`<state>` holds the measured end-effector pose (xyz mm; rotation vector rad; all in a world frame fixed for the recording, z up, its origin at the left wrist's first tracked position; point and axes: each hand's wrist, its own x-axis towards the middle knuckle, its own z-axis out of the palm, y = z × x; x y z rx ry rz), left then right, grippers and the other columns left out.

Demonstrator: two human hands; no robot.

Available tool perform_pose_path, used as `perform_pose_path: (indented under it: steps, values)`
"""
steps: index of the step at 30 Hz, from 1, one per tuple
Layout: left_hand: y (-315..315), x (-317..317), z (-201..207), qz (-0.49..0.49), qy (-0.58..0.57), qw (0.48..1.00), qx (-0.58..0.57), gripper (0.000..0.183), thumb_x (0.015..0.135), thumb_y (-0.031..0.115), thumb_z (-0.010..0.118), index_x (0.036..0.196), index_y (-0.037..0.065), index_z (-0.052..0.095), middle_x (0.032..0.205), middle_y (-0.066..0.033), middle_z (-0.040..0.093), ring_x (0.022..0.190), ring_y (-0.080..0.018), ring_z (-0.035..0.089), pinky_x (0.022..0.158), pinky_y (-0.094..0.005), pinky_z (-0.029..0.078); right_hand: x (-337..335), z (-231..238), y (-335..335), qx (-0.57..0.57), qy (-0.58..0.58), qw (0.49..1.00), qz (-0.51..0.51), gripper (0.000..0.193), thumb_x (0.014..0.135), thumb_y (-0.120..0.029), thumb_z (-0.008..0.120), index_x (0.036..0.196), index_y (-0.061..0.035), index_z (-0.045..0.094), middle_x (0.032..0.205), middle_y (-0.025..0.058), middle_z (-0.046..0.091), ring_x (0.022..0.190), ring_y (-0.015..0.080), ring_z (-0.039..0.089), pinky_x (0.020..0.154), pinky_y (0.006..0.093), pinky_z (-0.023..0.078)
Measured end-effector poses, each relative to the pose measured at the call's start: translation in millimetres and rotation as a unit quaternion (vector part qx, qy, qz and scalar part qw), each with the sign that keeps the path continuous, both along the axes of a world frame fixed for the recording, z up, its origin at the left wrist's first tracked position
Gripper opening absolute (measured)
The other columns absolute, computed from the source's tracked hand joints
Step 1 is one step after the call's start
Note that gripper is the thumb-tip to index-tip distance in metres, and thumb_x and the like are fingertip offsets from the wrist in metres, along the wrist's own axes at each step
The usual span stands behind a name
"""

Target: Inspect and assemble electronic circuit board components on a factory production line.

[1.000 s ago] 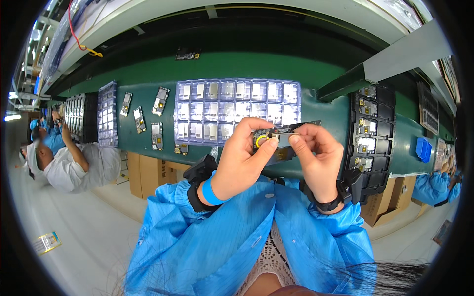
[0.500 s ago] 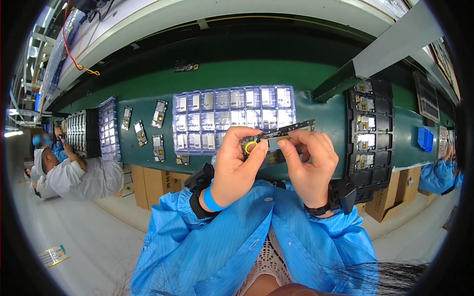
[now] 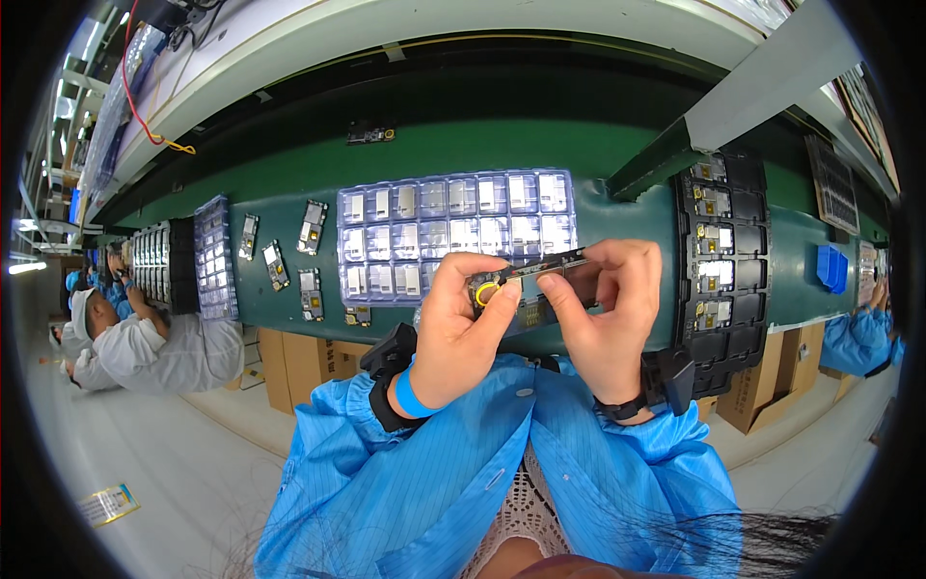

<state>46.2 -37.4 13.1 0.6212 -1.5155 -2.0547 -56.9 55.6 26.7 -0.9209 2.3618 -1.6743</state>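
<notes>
A dark circuit board (image 3: 536,312) with a yellow ring at its left end is held between my two hands, in front of my chest. My left hand (image 3: 461,323) pinches the ringed end, thumb on the near face and fingers behind. My right hand (image 3: 617,323) is closed on the other end, its thumb against the face and its fingers curled over the top edge. Fingers hide parts of the board. Just beyond my hands lies a clear plastic tray (image 3: 422,224) with rows of pockets holding silvery rectangular pieces.
Several loose circuit boards (image 3: 311,228) lie left of the tray on the green bench (image 3: 482,140), another board (image 3: 371,134) farther back. To the right stands a black tray (image 3: 738,280) partly filled with boards, near a slanting post (image 3: 666,159). A blue bin (image 3: 830,269) sits farther right.
My right hand has shifted its grip, its fingers now higher and over the board's right end. That end, which stuck up past the fingers before, is lower now. My left hand stays nearly still.
</notes>
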Motion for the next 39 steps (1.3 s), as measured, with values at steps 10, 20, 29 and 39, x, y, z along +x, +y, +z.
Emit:
perform_pose_path:
  steps: [10, 20, 29, 39]
  values:
    - [-1.3, -1.1, -1.1, -0.022, -0.013, 0.999, -0.023, 0.023, 0.084, -0.003, 0.05, 0.103, 0.002, 0.039, 0.089, -0.0056, 0.053, 0.078, -0.0055, 0.05, 0.066, -0.0189, 0.042, -21.8, -9.7, 6.8, -0.052, -0.318, 0.94, 0.112, 0.038, 0.064, -0.009, 0.074, 0.094, 0.0001, 0.055, 0.092, 0.0078, 0.048, 0.08, 0.0146, 0.05, 0.066, 0.0259, 0.043]
    - [-2.1, -6.4, -5.5, -0.003, -0.018, 0.999, -0.04, 0.023, 0.085, -0.001, 0.05, 0.105, 0.003, 0.038, 0.089, -0.0065, 0.054, 0.076, -0.006, 0.051, 0.065, -0.0193, 0.043, -8.6, -2.9, 9.0, -0.02, -0.016, 1.0, -0.001, 0.012, 0.07, -0.004, 0.066, 0.08, -0.0028, 0.062, 0.105, 0.0113, 0.046, 0.099, 0.0242, 0.045, 0.075, 0.0292, 0.042]
    - [-1.6, -6.6, -11.2, 0.021, 0.0, 0.999, -0.044, 0.023, 0.086, 0.0, 0.05, 0.106, 0.004, 0.038, 0.089, -0.0071, 0.055, 0.075, -0.0056, 0.052, 0.063, -0.0184, 0.043, -3.5, -6.6, 6.7, 0.05, 0.13, 0.99, 0.014, 0.021, 0.068, -0.007, 0.065, 0.089, -0.0038, 0.063, 0.124, 0.0179, 0.041, 0.117, 0.0352, 0.032, 0.097, 0.0424, 0.025]
    - [-1.9, -7.2, -11.7, 0.029, -0.006, 0.999, -0.046, 0.024, 0.085, 0.001, 0.051, 0.105, 0.003, 0.039, 0.085, -0.0049, 0.053, 0.073, -0.0043, 0.049, 0.061, -0.018, 0.041, -3.1, -9.6, 3.5, 0.036, 0.077, 0.996, 0.027, 0.018, 0.069, -0.007, 0.065, 0.086, -0.0035, 0.063, 0.126, 0.0191, 0.039, 0.121, 0.0396, 0.028, 0.098, 0.0453, 0.023]
